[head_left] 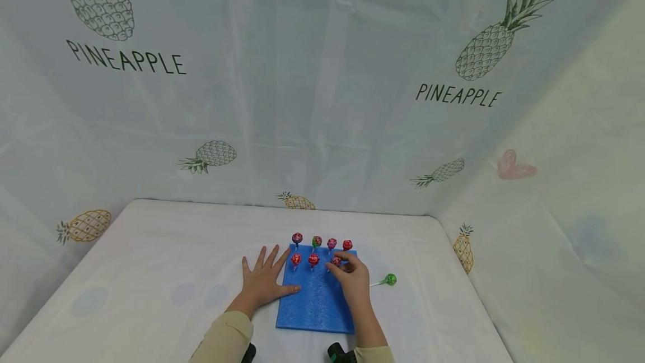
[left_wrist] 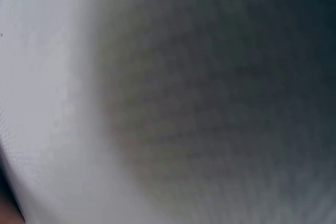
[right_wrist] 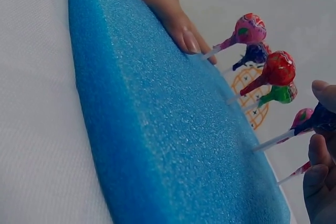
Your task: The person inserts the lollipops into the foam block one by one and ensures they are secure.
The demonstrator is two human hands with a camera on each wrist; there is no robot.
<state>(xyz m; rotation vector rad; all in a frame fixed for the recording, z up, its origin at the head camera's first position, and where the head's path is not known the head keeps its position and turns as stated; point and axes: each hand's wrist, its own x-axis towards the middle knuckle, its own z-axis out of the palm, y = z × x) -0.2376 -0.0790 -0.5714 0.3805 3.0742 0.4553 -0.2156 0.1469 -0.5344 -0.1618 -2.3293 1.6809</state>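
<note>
A blue foam board [head_left: 314, 304] lies on the white-covered table with several wrapped lollipops standing in it by their sticks. My left hand [head_left: 261, 283] is spread at the board's left edge, its thumb on the board and its fingers on the cloth. With thumb and fingers my right hand [head_left: 355, 284] pinches a lollipop [head_left: 336, 261] by its wrapped head, at the right of the nearer row. In the right wrist view this lollipop has a dark wrapper [right_wrist: 304, 124], and its stick meets the foam. Two red lollipops, one here [head_left: 313, 260], stand left of it.
A green lollipop [head_left: 390, 279] lies on the table right of the board. The back row of lollipops, with a purple-pink one [head_left: 331, 243], stands just beyond the right fingertips. A pineapple-print curtain [head_left: 322, 99] hangs behind the table. The left wrist view is mostly blurred grey.
</note>
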